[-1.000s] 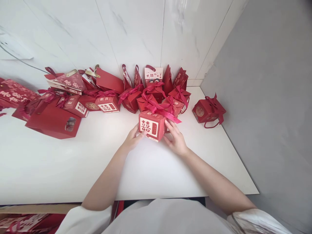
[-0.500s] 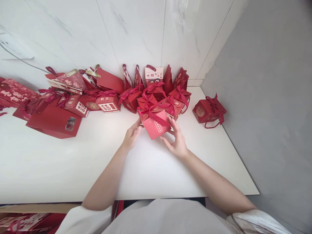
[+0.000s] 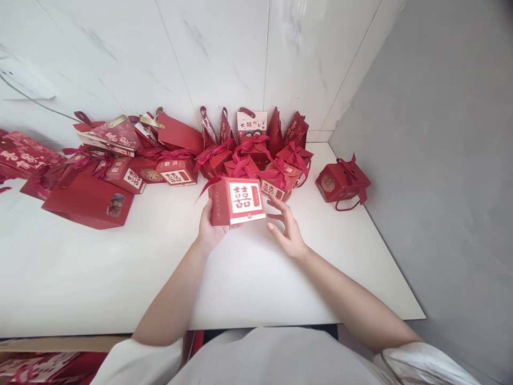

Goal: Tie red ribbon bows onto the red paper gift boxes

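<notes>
A red gift box (image 3: pixel 219 204) with a white panel bearing a large red character is held above the table, its printed face turned toward me. My left hand (image 3: pixel 211 230) grips it from the left and underneath, thumb on its left side. Just right of the box, my right hand (image 3: pixel 289 231) has its fingers apart and holds nothing. Behind the held box stand several red ribboned boxes, among them one with a similar white panel (image 3: pixel 272 191) close to my right fingertips. A red ribbon end sticks out at the box's upper left.
The white table (image 3: pixel 120 278) meets a tiled wall behind and a grey wall at right. A lone red box (image 3: pixel 339 182) stands far right. Larger red bags (image 3: pixel 88 198) lie at left. A carton (image 3: pixel 52 345) with red packaging sits below the front edge.
The box has turned, so its white-panelled side now faces me instead of its plain red face with the ribbon. My right hand has let go of it; my left keeps hold.
</notes>
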`<move>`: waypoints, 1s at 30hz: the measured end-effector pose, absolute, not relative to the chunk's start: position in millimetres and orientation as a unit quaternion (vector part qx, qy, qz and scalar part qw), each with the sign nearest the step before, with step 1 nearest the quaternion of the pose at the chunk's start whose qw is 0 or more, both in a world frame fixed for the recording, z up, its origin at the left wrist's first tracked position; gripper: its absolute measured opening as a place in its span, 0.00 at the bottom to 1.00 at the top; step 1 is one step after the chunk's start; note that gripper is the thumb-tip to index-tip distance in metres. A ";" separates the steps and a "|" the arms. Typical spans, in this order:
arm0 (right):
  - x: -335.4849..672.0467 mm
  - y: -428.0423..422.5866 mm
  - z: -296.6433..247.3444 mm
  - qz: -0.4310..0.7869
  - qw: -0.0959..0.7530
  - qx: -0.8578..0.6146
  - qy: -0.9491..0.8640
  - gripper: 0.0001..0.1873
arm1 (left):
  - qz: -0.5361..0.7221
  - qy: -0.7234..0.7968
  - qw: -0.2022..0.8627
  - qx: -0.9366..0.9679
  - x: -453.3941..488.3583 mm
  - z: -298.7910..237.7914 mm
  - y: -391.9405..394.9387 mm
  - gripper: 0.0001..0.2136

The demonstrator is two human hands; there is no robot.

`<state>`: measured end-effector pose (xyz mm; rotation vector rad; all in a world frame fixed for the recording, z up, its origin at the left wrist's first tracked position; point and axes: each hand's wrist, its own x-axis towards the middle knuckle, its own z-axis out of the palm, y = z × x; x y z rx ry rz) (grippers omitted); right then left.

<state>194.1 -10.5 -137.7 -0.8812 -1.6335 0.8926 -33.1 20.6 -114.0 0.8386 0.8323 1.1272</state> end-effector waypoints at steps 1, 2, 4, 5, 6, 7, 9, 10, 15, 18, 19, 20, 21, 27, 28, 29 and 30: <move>194.6 -8.7 -138.4 0.383 0.516 -0.373 -0.669 0.32 | 0.489 0.366 0.705 0.361 -33.4 -112.5 20.2 0.33; 195.0 -7.2 -139.4 0.396 0.515 -0.379 -0.659 0.31 | 0.480 0.364 0.718 0.349 -33.6 -112.3 20.0 0.33; 195.1 -5.1 -141.7 0.428 0.506 -0.380 -0.645 0.30 | 0.486 0.369 0.718 0.335 -33.7 -115.8 20.0 0.33; 194.8 -4.8 -142.9 0.445 0.498 -0.376 -0.642 0.31 | 0.491 0.375 0.712 0.333 -33.7 -118.8 20.3 0.32; 194.3 -4.9 -144.0 0.459 0.488 -0.370 -0.644 0.31 | 0.492 0.381 0.705 0.339 -33.7 -122.1 20.6 0.31; 193.8 -5.4 -144.9 0.469 0.474 -0.366 -0.649 0.31 | 0.488 0.388 0.699 0.352 -33.9 -125.2 21.2 0.29; 192.9 -7.1 -145.5 0.471 0.443 -0.372 -0.666 0.29 | 0.466 0.404 0.684 0.391 -35.0 -129.1 22.6 0.25; 192.6 -8.0 -145.3 0.464 0.431 -0.378 -0.675 0.29 | 0.455 0.414 0.673 0.410 -35.9 -129.5 23.5 0.24; 193.5 -8.7 -142.4 0.410 0.435 -0.368 -0.712 0.37 | 0.479 0.461 0.593 0.453 -45.7 -124.2 31.1 0.26; 194.0 -8.7 -143.8 0.400 0.429 -0.352 -0.729 0.35 | 0.486 0.512 0.521 0.480 -60.7 -123.7 38.4 0.24; 193.9 -8.8 -144.9 0.408 0.422 -0.352 -0.730 0.32 | 0.494 0.538 0.477 0.489 -67.6 -123.4 40.6 0.22; 193.6 -8.6 -146.3 0.418 0.416 -0.355 -0.726 0.29 | 0.505 0.566 0.422 0.497 -74.8 -122.2 42.4 0.19; 193.1 -8.1 -148.1 0.429 0.415 -0.364 -0.715 0.26 | 0.518 0.593 0.359 0.502 -81.9 -119.7 43.4 0.17; 189.7 5.0 -161.0 0.506 0.488 -0.425 -0.571 0.24 | 0.502 0.580 0.182 0.615 -93.1 -67.4 28.8 0.18; 189.6 7.6 -162.5 0.514 0.499 -0.432 -0.549 0.24 | 0.473 0.552 0.202 0.657 -88.1 -54.1 25.3 0.21; 189.7 9.9 -163.8 0.519 0.507 -0.438 -0.531 0.24 | 0.432 0.523 0.233 0.697 -81.7 -40.8 22.8 0.23; 189.8 11.8 -164.8 0.522 0.511 -0.443 -0.519 0.24 | 0.383 0.493 0.272 0.733 -74.5 -27.9 21.6 0.24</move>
